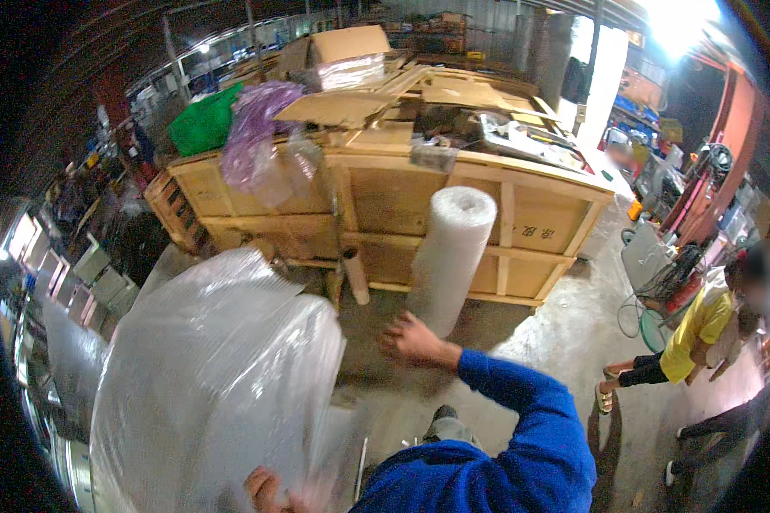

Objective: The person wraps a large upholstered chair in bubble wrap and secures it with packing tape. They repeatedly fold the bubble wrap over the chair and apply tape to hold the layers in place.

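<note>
A large bulky shape under clear plastic film [222, 368] fills the left front. My left hand [271, 492] is low against this film at the bottom edge, its fingers curled and partly blurred; what they grip, if anything, is not visible. My right arm in a blue sleeve reaches forward, bent at the elbow. At its end my right hand [417, 342] is closed with fingers curled, and anything inside it is hidden. Just beyond that hand a tall roll of bubble wrap [455, 256] stands slightly tilted before a wooden crate [385, 192].
Cardboard [338, 109], a green bag [204, 121] and purple plastic wrap [261, 128] lie on the crate. A cardboard tube [356, 278] leans near its front. At right are a person in a yellow shirt [700, 329], another person's legs, cables and a red pillar [727, 154].
</note>
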The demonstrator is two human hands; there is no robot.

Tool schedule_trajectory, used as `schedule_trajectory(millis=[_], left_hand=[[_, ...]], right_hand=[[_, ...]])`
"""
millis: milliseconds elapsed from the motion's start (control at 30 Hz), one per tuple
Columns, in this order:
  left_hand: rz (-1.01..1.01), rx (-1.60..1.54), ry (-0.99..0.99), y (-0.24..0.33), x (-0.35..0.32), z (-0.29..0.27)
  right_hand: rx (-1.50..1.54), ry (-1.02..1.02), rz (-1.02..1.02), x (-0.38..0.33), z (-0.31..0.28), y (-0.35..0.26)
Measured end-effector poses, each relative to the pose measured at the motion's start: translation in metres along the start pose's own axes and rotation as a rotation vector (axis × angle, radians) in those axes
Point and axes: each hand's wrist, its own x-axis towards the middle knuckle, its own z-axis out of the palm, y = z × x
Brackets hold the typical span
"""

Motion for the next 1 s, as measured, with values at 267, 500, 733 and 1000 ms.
schedule_trajectory(millis=[267, 500, 733, 1000], left_hand=[[-0.013, -0.32, -0.631, 0.071, 0.1, 0.273], [-0.03, -0.49, -0.817, 0.082, 0.138, 0.392], [0.136, -0.521, -1.08, 0.028, 0.18, 0.497], [-0.1, -0.36, -0.771, -0.048, 0.258, 0.568]], right_hand=[[0.614, -0.544, 0.612, -0.258, 0.034, -0.038], [0.799, -0.541, 0.946, -0.26, 0.036, -0.003], [0.411, -0.173, 0.805, -0.177, 0.102, 0.16], [0.118, 0.172, 1.254, -0.203, 0.055, 0.391]])
